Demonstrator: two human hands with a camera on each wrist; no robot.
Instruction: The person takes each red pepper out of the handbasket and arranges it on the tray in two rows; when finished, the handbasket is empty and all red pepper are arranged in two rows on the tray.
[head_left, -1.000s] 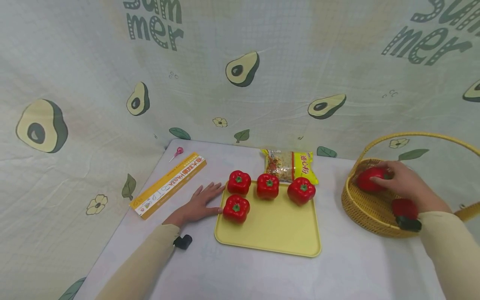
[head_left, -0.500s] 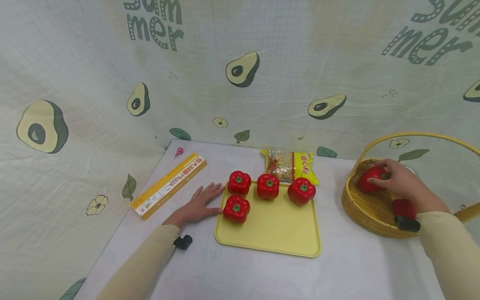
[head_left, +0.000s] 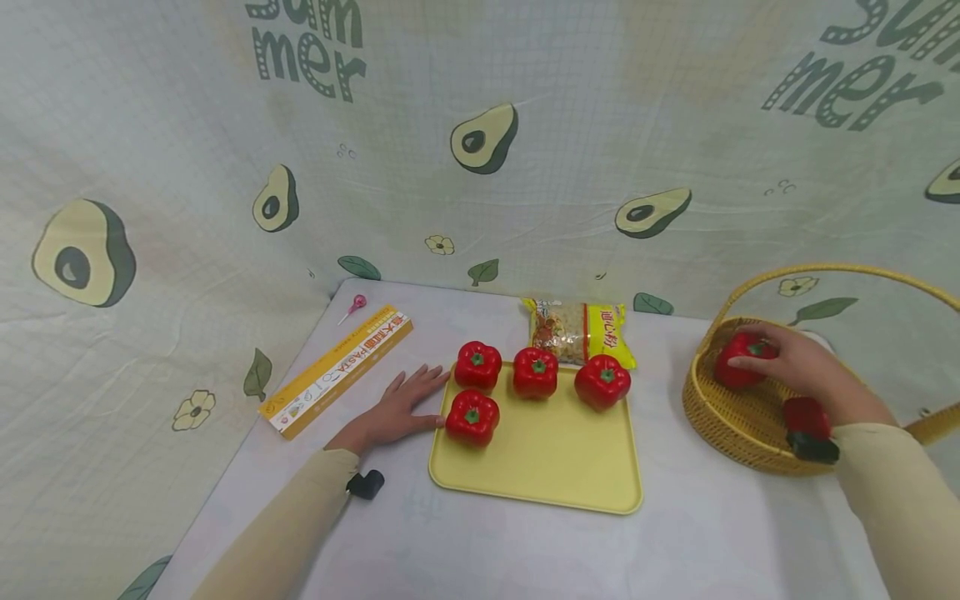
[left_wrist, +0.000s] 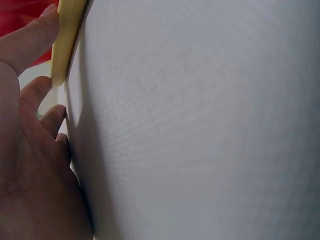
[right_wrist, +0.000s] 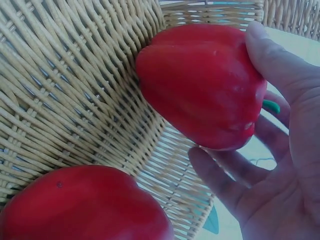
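My right hand (head_left: 802, 367) grips a red bell pepper (right_wrist: 200, 85) inside the wicker basket (head_left: 720, 425); in the right wrist view the thumb presses near its green stem and the fingers curl underneath. A second red bell pepper (right_wrist: 85, 205) lies in the basket, partly covered by the wrist in the head view. Fingers spread, my left hand (head_left: 393, 412) rests on the table along the left edge of the yellow tray (head_left: 555, 467). Its thumb touches the rim in the left wrist view. Several red bell peppers (head_left: 535, 372) stand on the tray, two of them by the left hand.
Behind the tray lies a yellow pasta bag (head_left: 581, 332). A long pasta box (head_left: 337, 371) is left of the left hand, with a pink lollipop (head_left: 358, 302) beyond it. The basket's tall handle (head_left: 840, 267) arches over the right hand.
In the basket, my right hand has turned the pepper slightly more upright and shifted a little left, so its stem shows more clearly. The left hand and the tray's peppers stay in place.
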